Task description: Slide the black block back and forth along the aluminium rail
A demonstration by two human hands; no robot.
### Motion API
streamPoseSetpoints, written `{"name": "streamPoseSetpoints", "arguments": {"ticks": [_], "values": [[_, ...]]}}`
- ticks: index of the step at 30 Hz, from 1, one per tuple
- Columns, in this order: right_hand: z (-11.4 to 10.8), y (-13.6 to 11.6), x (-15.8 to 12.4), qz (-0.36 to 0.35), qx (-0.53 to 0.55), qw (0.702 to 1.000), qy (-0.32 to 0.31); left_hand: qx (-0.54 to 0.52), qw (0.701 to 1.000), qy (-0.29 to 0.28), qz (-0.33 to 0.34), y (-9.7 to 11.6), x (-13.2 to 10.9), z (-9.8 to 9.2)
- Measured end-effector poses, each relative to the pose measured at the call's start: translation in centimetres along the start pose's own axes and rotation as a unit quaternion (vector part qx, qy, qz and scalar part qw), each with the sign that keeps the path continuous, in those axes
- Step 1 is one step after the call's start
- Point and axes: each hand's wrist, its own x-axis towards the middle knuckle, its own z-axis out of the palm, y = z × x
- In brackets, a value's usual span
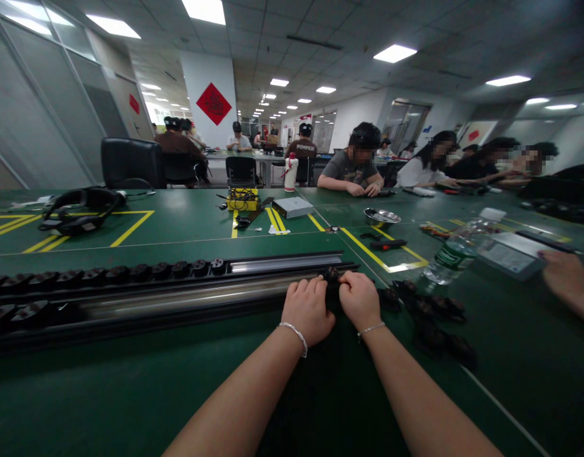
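Two long black rails lie side by side on the green table. The far rail [282, 261] carries a row of round black parts [140, 272] along its left stretch. On the near rail [192, 297], with its shiny metal strip, a few similar parts [31, 311] sit at the left. My left hand [307, 310] is closed over the near rail's right end, fingertips curled on its far edge. Beside it my right hand [361, 299] is closed, its fingers against a small round black part [331, 273] at the rail's end. The fingertips are partly hidden.
Loose black parts [435, 317] lie right of my hands, near a water bottle [456, 251]. Another person's hand [565, 279] is at the right edge by a grey box [511, 254]. Farther back are a metal bowl [381, 217], a white box [292, 206] and a headset [82, 209].
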Motion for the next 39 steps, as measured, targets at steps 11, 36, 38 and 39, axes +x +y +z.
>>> {"name": "streamPoseSetpoints", "arguments": {"ticks": [11,36,38,39], "values": [[0.02,0.26,0.03,0.004,-0.013,1.000,-0.003,0.003,1.000,-0.004,0.001,0.13,0.05,-0.11],[-0.04,0.22,-0.10,0.037,-0.032,0.999,0.017,0.000,1.000,-0.001,-0.003,0.21,0.16,0.00],[-0.02,0.14,-0.11,0.035,-0.044,0.998,0.017,0.004,1.000,-0.004,-0.003,0.24,0.15,-0.03],[-0.03,0.06,-0.12,0.033,-0.048,0.998,0.017,0.005,1.000,-0.002,-0.003,0.24,0.14,-0.02]]}}
